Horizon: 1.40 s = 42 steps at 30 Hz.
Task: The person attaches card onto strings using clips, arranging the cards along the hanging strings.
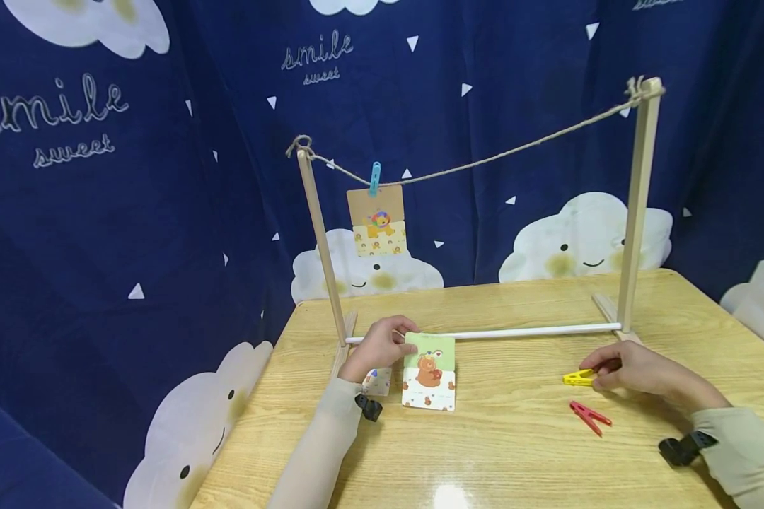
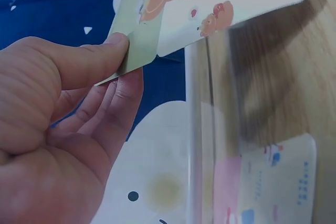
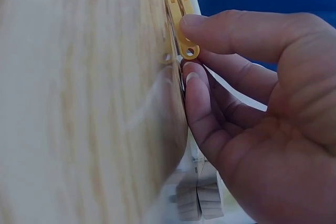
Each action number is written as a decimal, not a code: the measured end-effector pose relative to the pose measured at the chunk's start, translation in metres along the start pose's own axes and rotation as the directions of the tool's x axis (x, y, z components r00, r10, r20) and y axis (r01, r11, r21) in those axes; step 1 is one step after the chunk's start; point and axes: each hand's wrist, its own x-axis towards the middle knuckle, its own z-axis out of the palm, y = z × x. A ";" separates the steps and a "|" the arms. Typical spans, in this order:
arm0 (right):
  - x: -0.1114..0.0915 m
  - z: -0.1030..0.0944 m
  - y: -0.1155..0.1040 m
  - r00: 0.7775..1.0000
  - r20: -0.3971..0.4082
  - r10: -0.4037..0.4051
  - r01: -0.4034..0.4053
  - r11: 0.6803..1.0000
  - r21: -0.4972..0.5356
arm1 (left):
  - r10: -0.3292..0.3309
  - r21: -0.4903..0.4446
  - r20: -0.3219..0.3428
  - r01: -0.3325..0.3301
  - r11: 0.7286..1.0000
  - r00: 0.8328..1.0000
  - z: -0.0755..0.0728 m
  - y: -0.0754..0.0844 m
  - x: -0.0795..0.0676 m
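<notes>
My left hand [image 1: 382, 346] pinches a green and white card [image 1: 429, 371] with a brown bear by its upper left edge, thumb on the printed face. In the left wrist view the card [image 2: 184, 9] is tilted above the table. A second card [image 1: 377, 382], partly hidden by my left hand and wrist, lies on the table; its pink part [image 2: 227, 182] shows in the left wrist view. My right hand [image 1: 637, 371] holds a yellow clothespin [image 1: 578, 378] at the tabletop, the thumb on it in the right wrist view. A red clothespin [image 1: 590, 417] lies nearer the front.
A rope [image 1: 503, 153] sags between two wooden posts [image 1: 639, 205]. From it hangs a lion card [image 1: 378, 223] under a blue clothespin [image 1: 375, 179]. A white bar [image 1: 528, 331] joins the posts low down, behind my hands. A dark blue curtain [image 1: 471, 106] backs the table.
</notes>
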 end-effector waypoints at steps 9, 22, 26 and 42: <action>-0.001 0.000 -0.003 1.000 -0.007 0.000 0.000 1.000 -0.004 | 0.047 -0.081 -0.029 -0.049 0.995 0.998 -0.003 0.008 0.002; -0.001 -0.001 -0.002 1.000 -0.008 -0.005 0.005 1.000 -0.028 | 0.081 -0.138 -0.100 -0.095 0.986 0.992 -0.005 0.022 0.003; 0.000 -0.001 0.000 1.000 -0.004 -0.023 0.023 0.999 -0.024 | 0.079 -0.145 -0.118 -0.096 0.985 0.990 -0.006 0.028 0.004; 0.001 -0.001 0.000 0.997 -0.001 -0.073 0.073 0.997 -0.040 | 0.112 -0.123 -0.221 -0.142 0.982 0.969 -0.010 0.050 0.015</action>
